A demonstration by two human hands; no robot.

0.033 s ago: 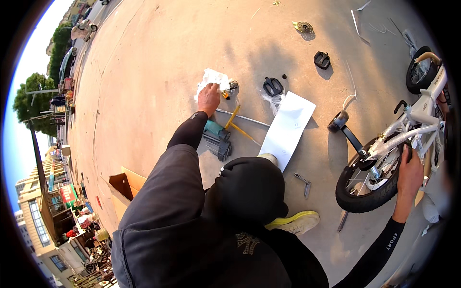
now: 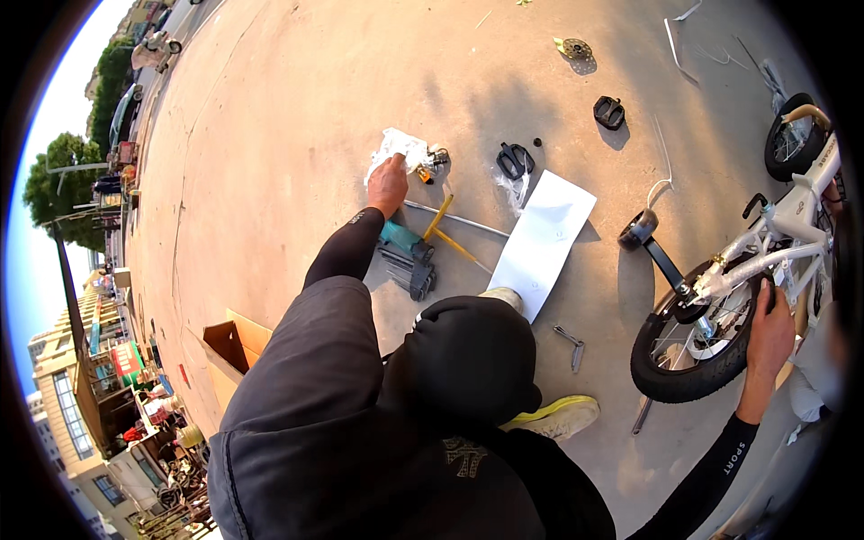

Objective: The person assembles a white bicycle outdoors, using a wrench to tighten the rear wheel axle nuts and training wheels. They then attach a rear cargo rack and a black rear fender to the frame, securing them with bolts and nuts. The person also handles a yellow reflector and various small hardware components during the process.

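Observation:
My left hand (image 2: 388, 187) reaches to a crumpled white plastic bag (image 2: 402, 146) on the ground, its fingers closed at the bag's near edge. Small dark and orange parts (image 2: 437, 160) lie against the bag. On the right, a white child's bicycle (image 2: 796, 220) lies tilted. My right hand (image 2: 771, 335) is wrapped over the black tyre of its near wheel (image 2: 688, 382), close to the frame; part of the grip is hidden. A training wheel (image 2: 637, 230) sticks out from the axle on a black arm.
Around the white sheet (image 2: 549, 243) lie a yellow-handled tool (image 2: 438, 219), a teal and grey tool case (image 2: 409, 256), two black pedals (image 2: 516, 160) (image 2: 609, 112), a folded hex-key tool (image 2: 571, 346) and a freewheel cog (image 2: 576, 49). An open cardboard box (image 2: 236, 346) stands at left.
The picture has shifted slightly. Both hands stay where they were, the left at the plastic bag and the right on the wheel.

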